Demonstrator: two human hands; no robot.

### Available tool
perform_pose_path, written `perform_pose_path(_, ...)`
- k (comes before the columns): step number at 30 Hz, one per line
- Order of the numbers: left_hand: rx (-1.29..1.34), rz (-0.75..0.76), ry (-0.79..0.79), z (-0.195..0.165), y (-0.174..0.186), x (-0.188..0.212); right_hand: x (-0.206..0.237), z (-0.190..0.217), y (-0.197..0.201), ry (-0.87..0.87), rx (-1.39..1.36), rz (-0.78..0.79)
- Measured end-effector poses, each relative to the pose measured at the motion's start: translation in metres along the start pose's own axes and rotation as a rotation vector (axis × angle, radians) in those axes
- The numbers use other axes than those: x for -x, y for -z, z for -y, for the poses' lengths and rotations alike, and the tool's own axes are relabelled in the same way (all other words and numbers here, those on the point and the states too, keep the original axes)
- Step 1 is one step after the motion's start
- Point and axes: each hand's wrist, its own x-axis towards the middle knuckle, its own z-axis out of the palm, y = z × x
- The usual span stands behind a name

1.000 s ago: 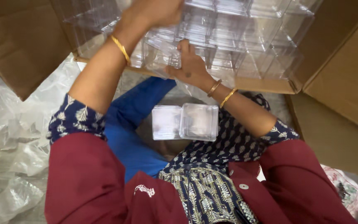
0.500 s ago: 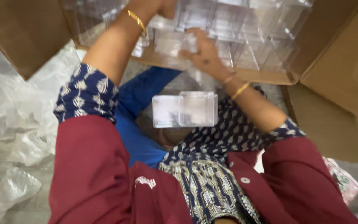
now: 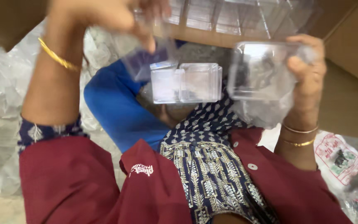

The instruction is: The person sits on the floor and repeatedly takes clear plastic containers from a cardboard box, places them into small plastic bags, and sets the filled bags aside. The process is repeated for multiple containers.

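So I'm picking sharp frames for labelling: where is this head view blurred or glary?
Head view: the left hand is smeared by motion blur; the right hand is sharper; the clear plastic container it holds shows soft glare; the lap's clear box looks fairly sharp.

Soft, even daylight, fairly bright, with no hard shadows. The raised left hand is smeared by motion blur. Pale glare washes the clear plastic container and the crumpled plastic wrap at left.
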Motion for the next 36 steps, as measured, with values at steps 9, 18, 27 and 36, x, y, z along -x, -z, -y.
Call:
perform_pose_path(9,0.486,-0.127,-0.148,0.084,-0.171,-0.035,0.023,-0.030,-0.037,-0.134,-0.159,0.091)
perform_pose_path(18,0.631,-0.647,-0.187,0.046,-0.174,-0.014,0.014,-0.043,-0.067,-0.097,0.124,0.128)
perform_pose_path(27,0.510,-0.827,-0.323,-0.108,-0.183,0.002,0.061,-0.005,-0.038,0.095,-0.291,-0.063)
perform_pose_path(36,0.991,-0.575,-0.337,-0.147,-0.218,-0.053,0.074,0.013,-0.035,0.274,-0.233,-0.127)
